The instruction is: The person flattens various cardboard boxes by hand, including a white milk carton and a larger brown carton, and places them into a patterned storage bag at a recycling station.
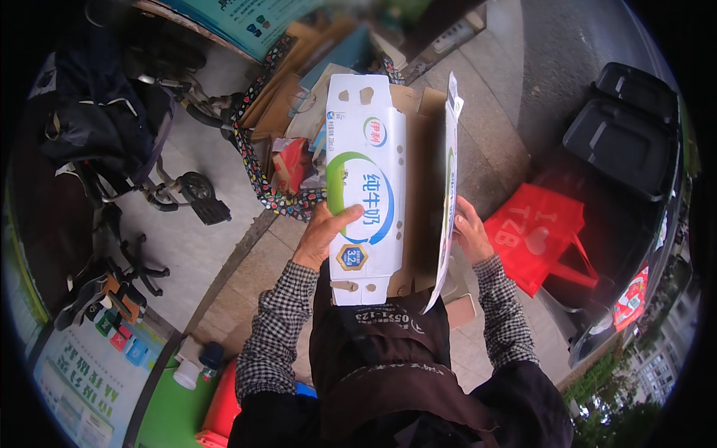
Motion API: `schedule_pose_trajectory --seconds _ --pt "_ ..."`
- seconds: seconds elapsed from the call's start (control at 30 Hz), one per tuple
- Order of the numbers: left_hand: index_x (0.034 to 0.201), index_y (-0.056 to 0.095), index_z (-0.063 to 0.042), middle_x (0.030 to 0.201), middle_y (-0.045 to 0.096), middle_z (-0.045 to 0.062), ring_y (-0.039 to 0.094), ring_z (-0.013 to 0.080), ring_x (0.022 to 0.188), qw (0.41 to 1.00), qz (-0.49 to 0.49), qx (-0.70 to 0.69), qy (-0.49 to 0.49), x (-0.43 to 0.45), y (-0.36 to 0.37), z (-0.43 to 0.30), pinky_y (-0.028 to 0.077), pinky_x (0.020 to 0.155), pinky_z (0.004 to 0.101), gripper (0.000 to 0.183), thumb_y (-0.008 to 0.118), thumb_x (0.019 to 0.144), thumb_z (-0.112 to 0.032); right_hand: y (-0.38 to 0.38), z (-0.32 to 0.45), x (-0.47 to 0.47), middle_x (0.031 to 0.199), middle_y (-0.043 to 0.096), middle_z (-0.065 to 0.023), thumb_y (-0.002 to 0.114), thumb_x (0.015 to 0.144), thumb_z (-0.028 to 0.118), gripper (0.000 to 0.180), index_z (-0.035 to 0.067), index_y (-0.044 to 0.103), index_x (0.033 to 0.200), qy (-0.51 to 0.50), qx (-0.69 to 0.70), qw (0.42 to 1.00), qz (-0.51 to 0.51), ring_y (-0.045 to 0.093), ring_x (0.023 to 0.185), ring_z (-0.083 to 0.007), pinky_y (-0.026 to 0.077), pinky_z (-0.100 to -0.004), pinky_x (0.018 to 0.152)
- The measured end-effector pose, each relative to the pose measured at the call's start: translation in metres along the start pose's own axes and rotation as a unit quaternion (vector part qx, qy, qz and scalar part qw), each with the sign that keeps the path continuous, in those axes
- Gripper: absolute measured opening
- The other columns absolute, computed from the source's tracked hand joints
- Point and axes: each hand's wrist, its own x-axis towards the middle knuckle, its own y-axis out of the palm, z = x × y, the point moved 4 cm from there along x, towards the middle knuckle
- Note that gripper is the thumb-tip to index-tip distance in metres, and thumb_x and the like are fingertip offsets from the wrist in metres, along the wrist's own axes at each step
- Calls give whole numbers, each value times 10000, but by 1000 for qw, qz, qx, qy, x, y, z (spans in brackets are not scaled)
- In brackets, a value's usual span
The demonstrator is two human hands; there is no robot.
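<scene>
A white printed cardboard milk carton box (367,187), opened up with its brown inside showing, is held upright between my hands before my dark apron. My left hand (326,232) grips its left panel near the lower part, thumb on the printed face. On the right, my right hand (470,228) is against the outer side of the raised right panel (448,185); some of its fingers are hidden behind it. Past the box, a patterned fabric bag (255,168) holds flattened cardboard (280,103), papers and a red box (290,167).
A red tote bag (535,238) lies on a large black bin (605,224) at right, beside dark lids (622,147). A wheeled cart (168,185) with dark bags stands at left. Green (168,411) and red (219,409) bins are at lower left.
</scene>
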Motion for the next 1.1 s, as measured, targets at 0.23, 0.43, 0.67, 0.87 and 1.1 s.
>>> schedule_pose_trajectory --seconds 0.23,0.43,0.67,0.87,1.1 --pt "1261 637 49 1120 740 149 745 175 936 997 -44 49 33 -15 -3 -2 620 801 294 409 753 913 -130 2 -29 2 1454 546 -96 412 1089 543 659 43 422 1518 1 116 993 29 556 1289 -191 466 -351 1077" --pt "1266 624 65 1132 733 153 736 179 955 994 -79 78 16 -33 -9 1 609 821 302 405 738 926 -125 25 -6 -7 1343 626 -91 531 1068 445 557 32 521 1443 -59 85 995 -11 611 1197 -181 512 -335 1002" --pt "1290 602 37 1154 725 158 737 206 984 994 -106 33 -15 -62 -55 -12 609 837 313 453 749 893 -125 -38 -9 -24 1210 714 -102 663 1012 290 422 20 616 1333 33 142 989 -7 710 1046 -186 581 -335 908" --pt "1361 538 15 1220 699 142 715 221 1050 995 -91 -32 -24 -68 -92 -12 596 900 341 583 789 857 -137 -71 -26 -36 1360 651 -146 618 1022 461 629 15 509 1451 71 233 967 -73 676 1175 -237 556 -378 1005" --pt "1473 451 25 1346 638 136 636 208 1210 997 -13 -79 17 -50 -67 11 520 1025 358 668 742 930 -235 -46 -66 -15 1445 603 -121 549 1020 581 716 60 474 1506 86 298 949 -50 627 1255 -244 519 -387 1058"
